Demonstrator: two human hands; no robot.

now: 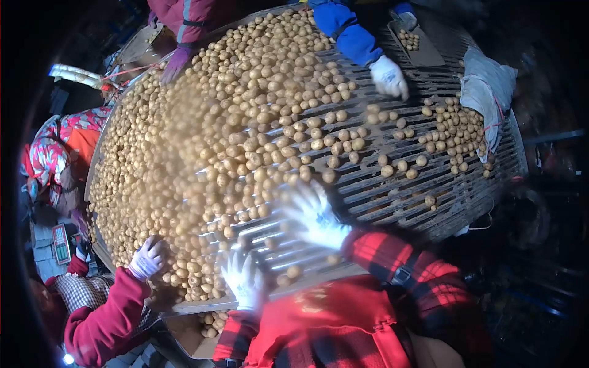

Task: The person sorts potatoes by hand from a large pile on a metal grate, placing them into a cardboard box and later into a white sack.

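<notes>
Potatoes (pixel 253 161) on slatted table (pixel 388 197) — sweeping, apparently, the step in hand; right hand (pixel 314 216) spread wide, left hand (pixel 243 281) splayed — picking one up calls for curled fingers.

The left hand (pixel 245 283), gloved in white, is open, its parted fingers aimed away from the body; directly behind it come the left wrist (pixel 248 305) and the short visible length of left forearm (pixel 237 333). The right hand (pixel 316 219), also gloved, reaches farther out, right of the left one and apart from it, fingers spread and blurred. Behind it, the right forearm (pixel 389 254) slants back rightward.
</notes>
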